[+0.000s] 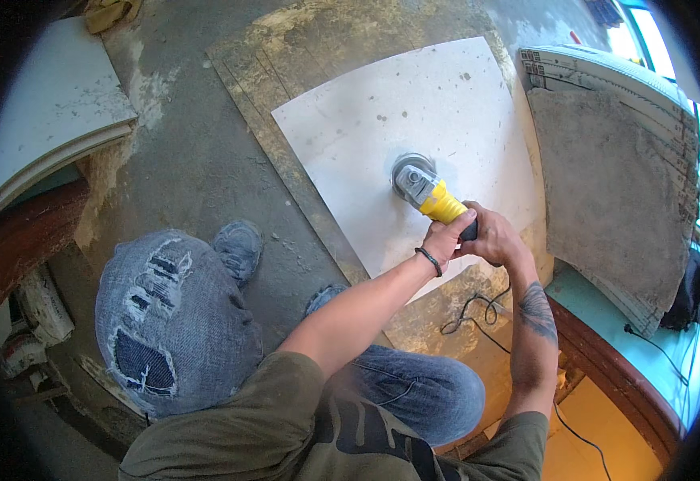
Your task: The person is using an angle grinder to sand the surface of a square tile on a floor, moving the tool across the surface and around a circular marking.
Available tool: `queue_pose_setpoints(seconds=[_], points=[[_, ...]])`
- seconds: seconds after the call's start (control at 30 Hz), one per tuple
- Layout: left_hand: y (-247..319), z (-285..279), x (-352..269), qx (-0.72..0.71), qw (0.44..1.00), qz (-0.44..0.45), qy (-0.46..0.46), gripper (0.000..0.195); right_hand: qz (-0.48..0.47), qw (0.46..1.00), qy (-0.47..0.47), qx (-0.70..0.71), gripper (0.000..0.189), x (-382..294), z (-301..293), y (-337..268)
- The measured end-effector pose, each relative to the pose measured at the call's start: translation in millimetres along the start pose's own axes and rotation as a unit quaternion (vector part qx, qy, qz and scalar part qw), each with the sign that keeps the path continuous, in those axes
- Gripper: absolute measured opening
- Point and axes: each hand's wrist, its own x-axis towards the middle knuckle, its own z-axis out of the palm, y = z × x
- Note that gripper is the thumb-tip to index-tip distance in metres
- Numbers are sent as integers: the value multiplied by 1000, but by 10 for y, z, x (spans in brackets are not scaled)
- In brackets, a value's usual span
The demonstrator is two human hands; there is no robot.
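Observation:
A yellow and black angle grinder (pixel 443 203) with a grey metal head lies across the middle of the view, its round disc at the surface of a large white tile or panel (pixel 350 144) with dark specks. My left hand (pixel 444 238), with a dark braided band at the wrist, is wrapped around the rear of the grinder's body. On the right, my right hand (pixel 494 235) clasps the dark back end of the same tool. Both hands meet there. The underside of the disc is hidden.
Under the panel lies a worn, stained board (pixel 254 78). At the right stand stacked cartons (pixel 614 66) with a grey slab (pixel 611 180) against them. A black cord (pixel 476 300) loops near my right forearm. Another white panel (pixel 55 102) is at the left.

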Motion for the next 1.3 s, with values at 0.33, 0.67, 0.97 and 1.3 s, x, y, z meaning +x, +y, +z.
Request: queue_pose_setpoints(seconds=[0.33, 0.67, 0.97, 1.3], points=[[155, 99, -18, 42, 998, -39, 39, 44, 30, 995, -26, 95, 81, 47, -2, 72], [257, 218, -48, 53, 994, -53, 76, 38, 23, 987, -37, 153, 73, 93, 46, 221], [175, 122, 117, 78, 993, -5, 86, 37, 21, 979, -47, 200, 75, 154, 115, 292], [-18, -98, 183, 193, 976, 47, 90, 39, 28, 965, -28, 260, 78, 93, 421, 319]])
